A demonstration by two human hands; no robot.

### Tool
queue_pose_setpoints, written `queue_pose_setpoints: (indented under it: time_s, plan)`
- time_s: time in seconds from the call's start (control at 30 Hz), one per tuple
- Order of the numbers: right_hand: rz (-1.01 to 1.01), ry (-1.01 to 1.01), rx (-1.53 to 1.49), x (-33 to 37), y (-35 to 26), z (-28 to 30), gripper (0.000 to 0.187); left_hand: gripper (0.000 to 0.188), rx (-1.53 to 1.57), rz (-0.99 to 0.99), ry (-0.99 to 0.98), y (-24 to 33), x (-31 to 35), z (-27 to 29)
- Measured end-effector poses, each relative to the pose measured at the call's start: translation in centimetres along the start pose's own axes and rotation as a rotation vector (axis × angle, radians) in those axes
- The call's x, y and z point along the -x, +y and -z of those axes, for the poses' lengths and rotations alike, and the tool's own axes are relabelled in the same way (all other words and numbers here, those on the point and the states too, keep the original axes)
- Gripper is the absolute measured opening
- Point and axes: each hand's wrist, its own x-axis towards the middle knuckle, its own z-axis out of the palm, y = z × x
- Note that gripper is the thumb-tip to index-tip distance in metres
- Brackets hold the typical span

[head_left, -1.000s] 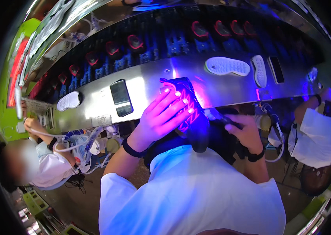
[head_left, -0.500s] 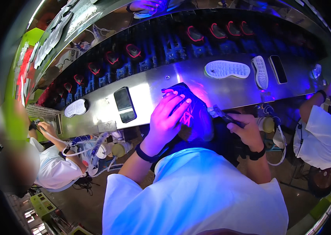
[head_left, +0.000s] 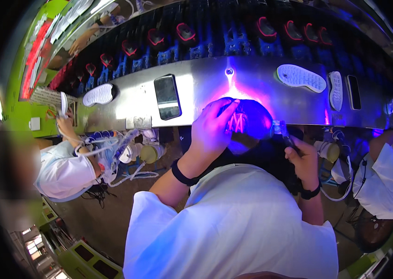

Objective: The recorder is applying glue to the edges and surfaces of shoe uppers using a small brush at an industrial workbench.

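My left hand [head_left: 212,130] grips a dark shoe upper [head_left: 247,118] at the front edge of the shiny metal bench [head_left: 196,88]. Violet light falls on the shoe, and pink lines glow on it. My right hand [head_left: 301,156] is closed around a small pen-like tool [head_left: 282,130], its tip at the shoe's right side. A dark band sits on each of my wrists.
A black phone [head_left: 167,96] lies on the bench to the left of the shoe. White soles [head_left: 301,77], [head_left: 99,94] lie further along, with another dark slab [head_left: 353,92] at the right. Blue holders with red-edged shoes [head_left: 184,32] line the back. Co-workers in white sit at left [head_left: 64,165] and right [head_left: 387,179].
The shoe has turned under my left hand and now shows a rounded end. The view has shifted, so the bench and phone sit lower and more to the centre.
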Motion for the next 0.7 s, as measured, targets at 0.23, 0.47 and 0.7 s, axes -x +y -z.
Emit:
queue_pose_setpoints:
  time_s: [0.23,0.47,0.7]
  plan:
    - [0.285,-0.026,0.412,-1.8,-4.3,0.8,0.037,0.046,0.147,0.094,-0.173,-0.5,0.3,2.5]
    - [0.437,-0.011,0.424,-3.3,-4.9,1.1,0.038,0.066,0.443,0.166,-0.509,-0.4,-0.2,3.9]
    - [0.116,0.049,-0.016,-3.5,-0.7,1.6,0.035,0.079,1.046,0.485,-0.758,1.2,-0.9,1.8]
